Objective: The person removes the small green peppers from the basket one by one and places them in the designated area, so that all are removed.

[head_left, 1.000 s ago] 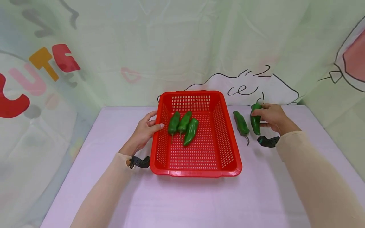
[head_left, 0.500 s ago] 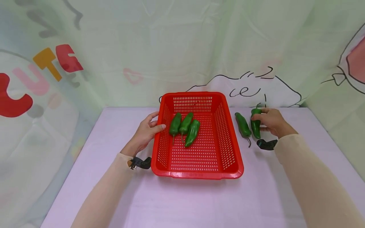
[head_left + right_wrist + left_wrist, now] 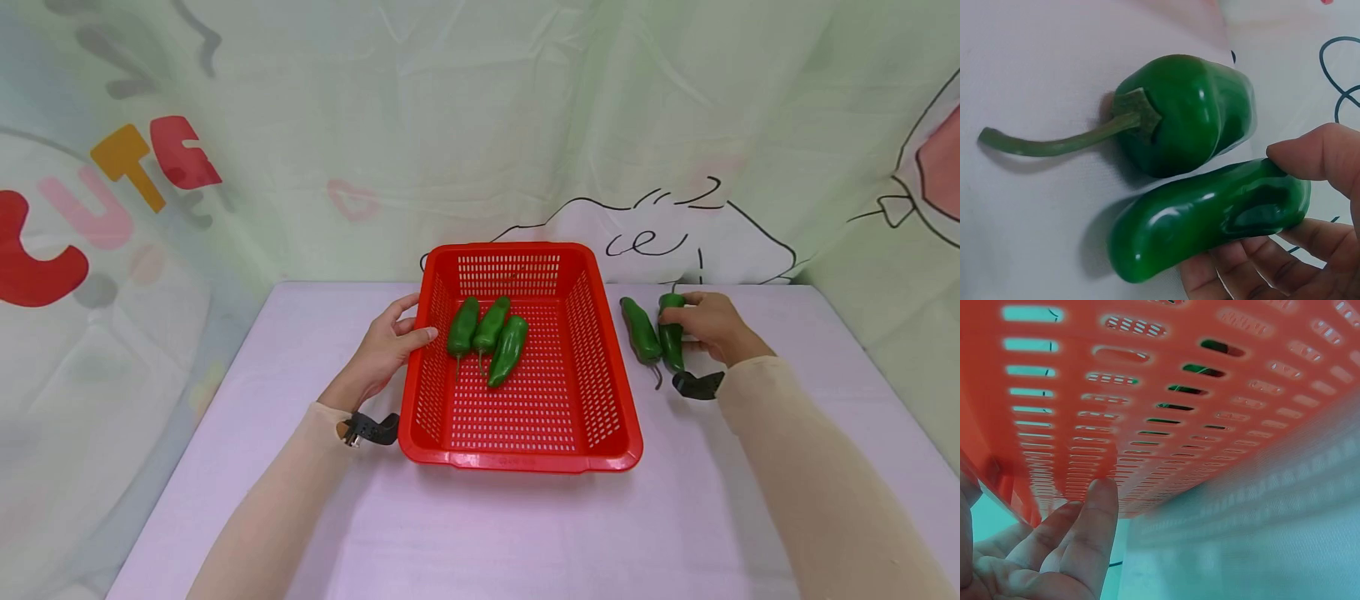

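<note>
A red perforated plastic basket (image 3: pixel 517 461) stands mid-table in the head view, with three green peppers (image 3: pixel 508 350) in its left half. My left hand (image 3: pixel 377 354) holds its left rim, thumb over the edge. In the left wrist view, the fingers (image 3: pixel 1100 519) lie along the basket's outer wall. To the right of the basket, my right hand (image 3: pixel 716 327) holds a glossy green pepper (image 3: pixel 1210 215) between thumb and fingers. Another green pepper (image 3: pixel 1175 119), with a long curved stem, lies on the table close beside the held one.
The table (image 3: pixel 517 533) has a pale lilac cover. Behind it hangs a light printed curtain (image 3: pixel 465 133), which also closes off both sides. A black wrist camera (image 3: pixel 697 385) sits under my right wrist, and another (image 3: pixel 375 428) beside my left.
My right hand has brought its pepper a little toward me and to the left, nearer the lying pepper. The left hand keeps its hold on the basket, and the view has shifted slightly.
</note>
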Demonstrator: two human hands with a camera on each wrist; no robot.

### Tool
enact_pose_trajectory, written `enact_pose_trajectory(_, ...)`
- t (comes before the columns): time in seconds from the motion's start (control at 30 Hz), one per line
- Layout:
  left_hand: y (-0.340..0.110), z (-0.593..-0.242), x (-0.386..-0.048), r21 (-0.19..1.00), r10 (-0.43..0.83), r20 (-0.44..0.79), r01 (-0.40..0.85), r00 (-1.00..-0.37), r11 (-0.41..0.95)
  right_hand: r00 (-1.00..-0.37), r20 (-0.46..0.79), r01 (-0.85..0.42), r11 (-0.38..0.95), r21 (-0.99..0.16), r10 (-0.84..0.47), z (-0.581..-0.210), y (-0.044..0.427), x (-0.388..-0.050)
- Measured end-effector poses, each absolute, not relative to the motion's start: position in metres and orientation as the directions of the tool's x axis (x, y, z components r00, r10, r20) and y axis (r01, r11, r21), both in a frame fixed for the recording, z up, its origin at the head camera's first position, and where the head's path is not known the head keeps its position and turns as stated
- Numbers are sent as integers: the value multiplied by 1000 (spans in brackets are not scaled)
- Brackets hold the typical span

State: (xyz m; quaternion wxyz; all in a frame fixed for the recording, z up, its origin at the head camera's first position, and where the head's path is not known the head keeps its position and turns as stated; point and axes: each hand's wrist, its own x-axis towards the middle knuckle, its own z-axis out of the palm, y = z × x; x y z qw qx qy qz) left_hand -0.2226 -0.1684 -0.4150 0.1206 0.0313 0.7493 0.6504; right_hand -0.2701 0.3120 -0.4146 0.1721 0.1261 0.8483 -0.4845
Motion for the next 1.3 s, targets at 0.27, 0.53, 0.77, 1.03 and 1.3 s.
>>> enact_pose_trajectory(0.27, -168, -413, -222, 981, 198, -145, -114, -969, 160, -908, -412, 385, 540, -749, 75, -420, 313, -272)
enact_pose_trajectory(0.53, -168, -412, -222, 981, 198, -147, -117, -969, 152, -917, -386, 364, 593, -718, 97, -418, 306, -272)
enact_pose_trajectory(0.77, -168, -412, -222, 980, 197, -149, -119, -969, 157, -913, -389, 375, 626, -684, 122, -412, 302, -268)
enact_pose_trajectory(1.03, -168, -413, -222, 979, 195, -150, -118, -969, 166, -902, -404, 399, 654, -643, 152, -409, 306, -266)
enact_pose_trajectory(1.3, -168, -414, -222, 980, 199, -152, -121, -968, 160, -913, -364, 386, 681, -623, 184, -396, 307, -257)
